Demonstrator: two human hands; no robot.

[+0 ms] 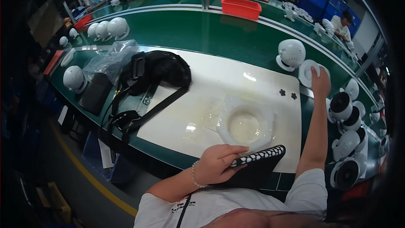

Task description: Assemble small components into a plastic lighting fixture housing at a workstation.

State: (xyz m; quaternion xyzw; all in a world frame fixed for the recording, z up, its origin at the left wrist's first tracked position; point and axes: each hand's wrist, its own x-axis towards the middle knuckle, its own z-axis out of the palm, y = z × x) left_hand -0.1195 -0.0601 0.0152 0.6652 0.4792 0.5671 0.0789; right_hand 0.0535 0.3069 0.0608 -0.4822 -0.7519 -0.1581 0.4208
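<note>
Right of the foam ring (222,122), our right hand (321,80) pinches a white base (305,76); jolting it could topple the housing (292,52). Our left hand (217,162) clasps a spotted pad (259,156).

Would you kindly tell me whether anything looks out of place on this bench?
Yes: the black strapped bag sprawls over the left of the white mat, a strap trailing across the work surface. Yellowish marks also show beside the white ring-shaped piece; I cannot tell whether they are spills.
</note>
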